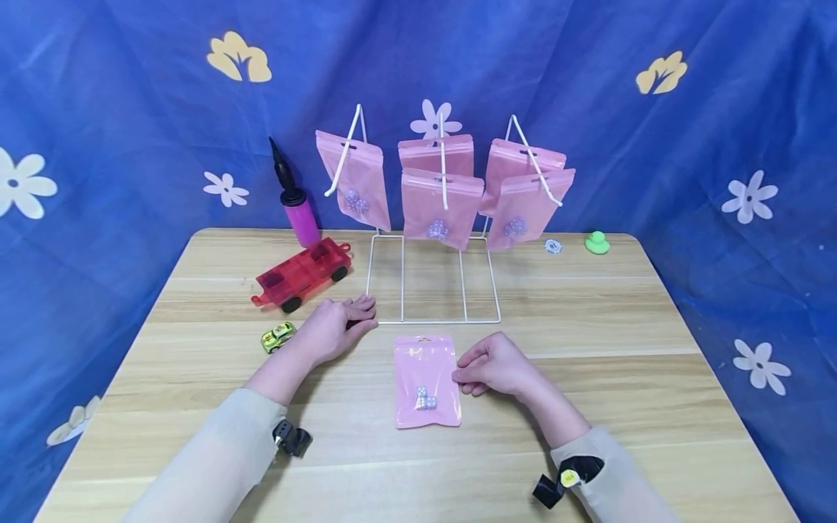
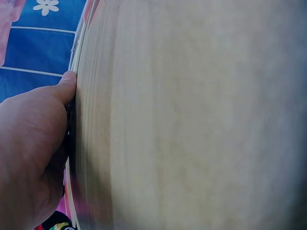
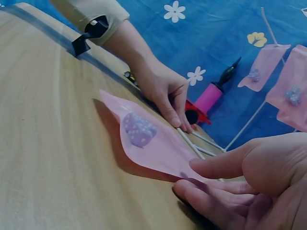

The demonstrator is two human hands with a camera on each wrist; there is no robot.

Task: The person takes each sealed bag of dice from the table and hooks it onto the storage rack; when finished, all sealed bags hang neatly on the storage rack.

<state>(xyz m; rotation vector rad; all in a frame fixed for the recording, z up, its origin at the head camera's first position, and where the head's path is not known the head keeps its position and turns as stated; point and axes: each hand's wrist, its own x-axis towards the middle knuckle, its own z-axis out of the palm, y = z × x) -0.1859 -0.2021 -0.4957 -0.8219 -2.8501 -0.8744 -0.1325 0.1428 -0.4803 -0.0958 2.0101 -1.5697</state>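
A pink zip bag (image 1: pixel 426 370) with purple dotted dice in it lies on the table in front of the white wire display rack (image 1: pixel 434 321). My right hand (image 1: pixel 497 365) pinches the bag's right edge; in the right wrist view, the thumb is over that edge and the fingers under it. At the front left corner of the rack's base, my left hand (image 1: pixel 336 325) holds the wire between thumb and fingers. The left wrist view shows this hand (image 2: pixel 33 139) from the thumb side, its fingers mostly hidden. More pink zip bags (image 1: pixel 442 207) hang from the rack's three prongs.
A red toy trailer (image 1: pixel 303 276) and a green toy car (image 1: pixel 277 337) stand left of the rack. Behind them is a purple hand pump (image 1: pixel 301 218). At the back right are a poker chip (image 1: pixel 553 246) and a green rubber duck (image 1: pixel 597 242).
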